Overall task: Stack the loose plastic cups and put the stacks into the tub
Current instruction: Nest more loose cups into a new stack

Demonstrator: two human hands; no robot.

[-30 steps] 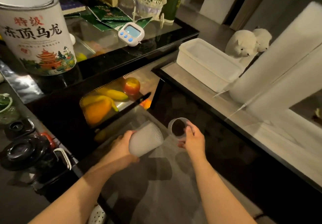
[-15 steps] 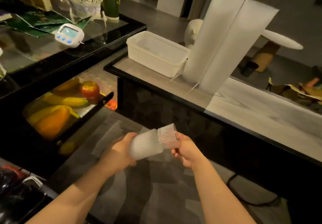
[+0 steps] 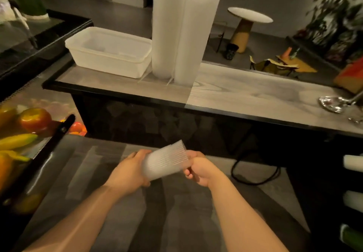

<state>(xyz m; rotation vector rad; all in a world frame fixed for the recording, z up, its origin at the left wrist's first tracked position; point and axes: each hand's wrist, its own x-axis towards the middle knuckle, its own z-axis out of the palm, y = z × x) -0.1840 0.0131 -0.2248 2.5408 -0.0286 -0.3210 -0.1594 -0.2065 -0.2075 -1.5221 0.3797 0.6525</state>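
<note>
Cups first: the ribbed translucent plastic cups (image 3: 166, 162) are now pushed together into one short stack, held sideways in mid-air above the grey floor, between both hands. A second ago they were two separate pieces, a frosted stack in the left hand and a single clear cup in the right; half a second ago the clear cup was only partly seated. So one nesting step looks done, and the stack seems ready for the white rectangular plastic tub (image 3: 110, 52), which sits well apart on the pale wood-grain worktop (image 3: 245, 92), just beside two tall white sleeves (image 3: 184, 26). The left hand (image 3: 130, 170) wraps its fingers round the stack's base end. The right hand (image 3: 199, 170) pinches the rim end with curled fingers. No brand, label or writing is readable now.
</note>
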